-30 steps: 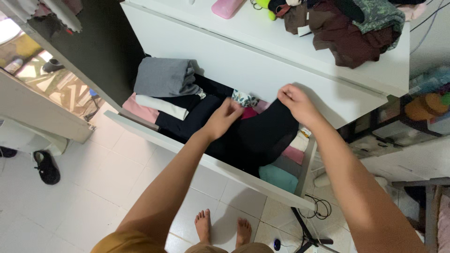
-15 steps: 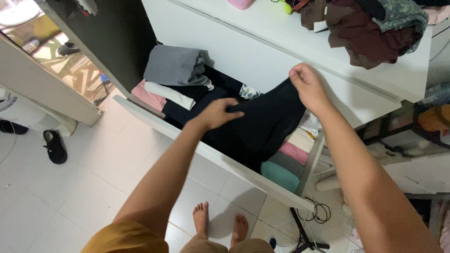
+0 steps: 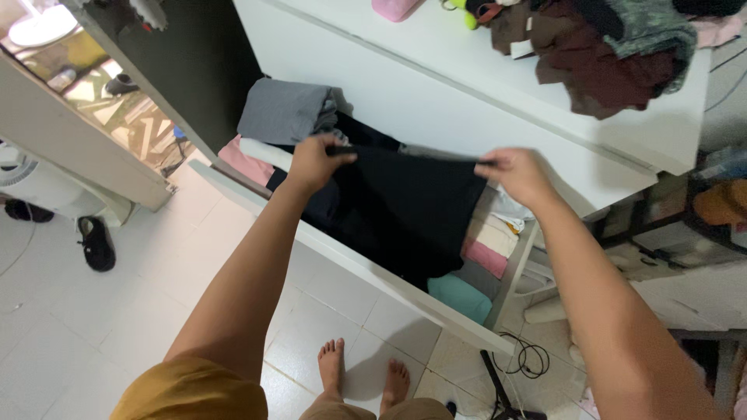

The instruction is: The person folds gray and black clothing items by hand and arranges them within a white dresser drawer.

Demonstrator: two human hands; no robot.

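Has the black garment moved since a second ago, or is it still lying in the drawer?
Yes. The black garment has been lifted by its top edge, held taut between left hand and right hand, above the drawer.

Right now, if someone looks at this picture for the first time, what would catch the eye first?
First, the black garment held spread out over the open white drawer, gripped at its top edge by the left hand and the right hand. Next, the heap of dark brown clothes on the white dresser top at the upper right. Folded pink, cream and teal pieces lie at the drawer's right end.
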